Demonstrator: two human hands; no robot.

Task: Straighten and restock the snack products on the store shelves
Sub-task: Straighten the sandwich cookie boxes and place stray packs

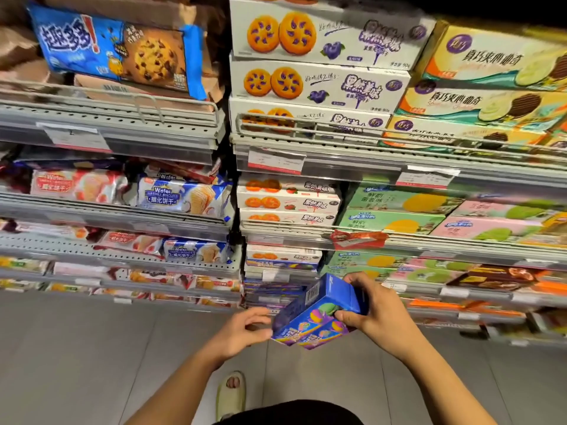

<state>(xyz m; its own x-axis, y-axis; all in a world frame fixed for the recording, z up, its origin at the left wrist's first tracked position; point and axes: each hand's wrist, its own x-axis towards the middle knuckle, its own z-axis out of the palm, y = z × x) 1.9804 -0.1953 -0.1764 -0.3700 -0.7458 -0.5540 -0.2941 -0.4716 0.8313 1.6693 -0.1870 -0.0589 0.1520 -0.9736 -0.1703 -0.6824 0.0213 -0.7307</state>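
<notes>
A small stack of blue and purple snack boxes point(316, 314) is held tilted in front of the lowest shelves. My right hand point(372, 311) grips the stack's right end, fingers over the top and thumb on the front face. My left hand point(245, 331) is at the stack's lower left corner with curled fingers; its thumb touches the corner. More of the same blue boxes point(273, 294) lie on a low shelf right behind the stack.
White blueberry cookie boxes point(319, 84) fill the upper shelf, yellow sandwich cookie boxes point(478, 102) to their right. Wafer bags point(184, 196) and a blue chocolate chip cookie bag point(119, 50) sit on the left shelves. Grey floor tiles point(92, 348) and my sandalled foot point(231, 394) lie below.
</notes>
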